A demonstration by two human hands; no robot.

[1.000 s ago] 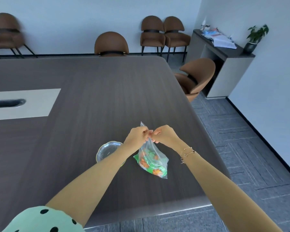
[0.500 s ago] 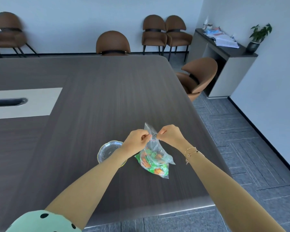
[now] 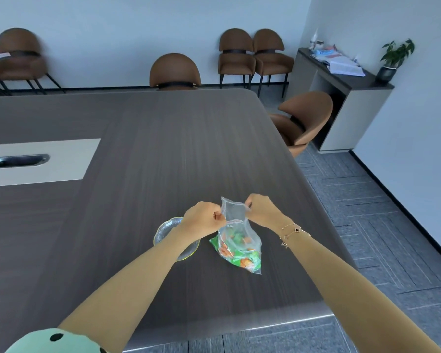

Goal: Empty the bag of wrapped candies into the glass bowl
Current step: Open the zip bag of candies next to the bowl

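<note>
A clear zip bag (image 3: 236, 240) of orange and green wrapped candies stands upright on the dark table, its bottom resting on the wood. My left hand (image 3: 203, 221) pinches the left side of the bag's top and my right hand (image 3: 261, 209) pinches the right side. The mouth between them is pulled apart. The glass bowl (image 3: 164, 229) sits just left of the bag, partly hidden under my left wrist and forearm; what shows of it looks empty.
The dark wooden table (image 3: 163, 149) has its front edge near me and its right edge close to the bag. A light inset panel with a metal slot (image 3: 18, 160) lies at the left. Brown chairs (image 3: 303, 121) and a side cabinet (image 3: 346, 98) stand beyond.
My two hands have drawn apart at the top of the bag, and its mouth has spread open. The bag stands on the same spot beside the bowl.
</note>
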